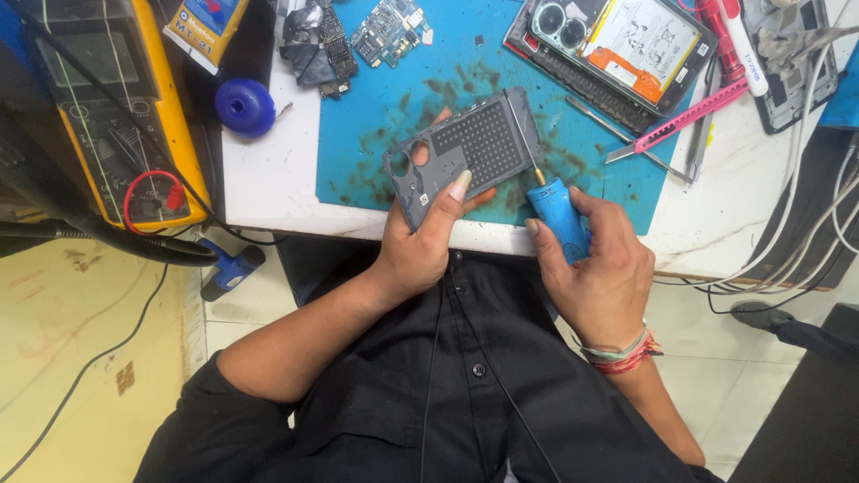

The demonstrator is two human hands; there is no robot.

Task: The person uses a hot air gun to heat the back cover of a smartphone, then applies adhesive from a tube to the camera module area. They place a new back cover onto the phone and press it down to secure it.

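The left hand [420,246] is clamped on a grey phone frame [465,152], thumb pressed across its face, fingers curled underneath, tipping it up just above the near edge of the blue mat [394,98]. The right hand [595,268] is wrapped tight round a blue electric screwdriver [559,215], and its thin bit [523,143] lies along the frame's right edge, running up towards the far corner. Whether the tip sits in a screw there, I cannot tell; it is too small to see.

How far along? The frame is already stripped bare: the camera holes are empty and nothing is mounted on its dotted panel. Just beyond the right hand lies an opened phone body [617,49] with its battery showing, so the dismantling looks well advanced. Beyond the left hand sit loose circuit boards [386,31], already out. What seems left is the work on this frame's edge, and none of the parts are back together.

Between the right hand and the phone body, a pink craft knife [680,116] and tweezers [617,134] lie on the mat. Well off to the left of the left hand, a yellow meter [116,98] stands beside the white worktop [268,179], with a blue round cap [244,105] on the worktop near it.
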